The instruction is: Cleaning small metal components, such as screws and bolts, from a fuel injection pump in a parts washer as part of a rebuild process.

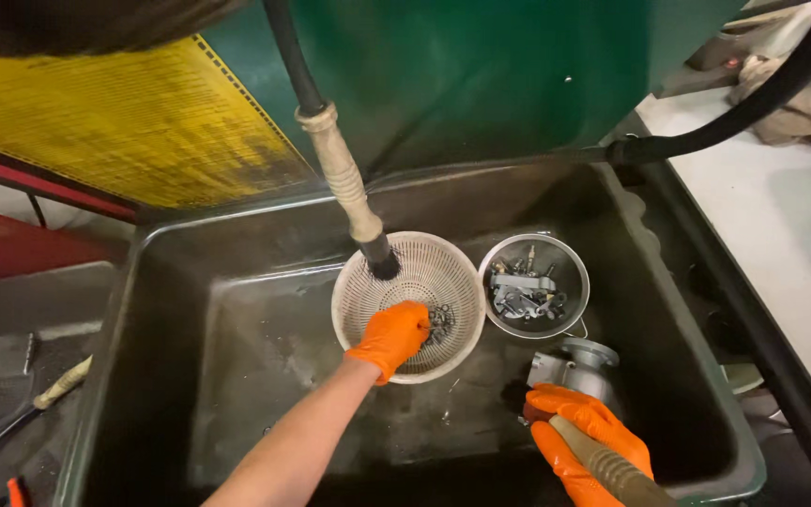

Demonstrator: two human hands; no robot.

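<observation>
Dark parts-wash sink [237,310], wet floor, green hood behind.

Progress, judged: mid-wash. Some small nuts/washers [440,322] sit in white plastic strainer [434,272]; more bolts and fittings wait in round metal bowl [570,272] just beside it; grey metal housing [579,366] on sink floor not rinsed yet, likely.

Hose nozzle [379,255] hangs over strainer rim.

Left hand [393,336], orange glove, forearm reaching in from below, fingers curled down onto hardware in strainer; actual grip unclear.

Right hand [586,434], orange glove, low right, closed around tan ribbed handle [612,469], next to housing.
</observation>
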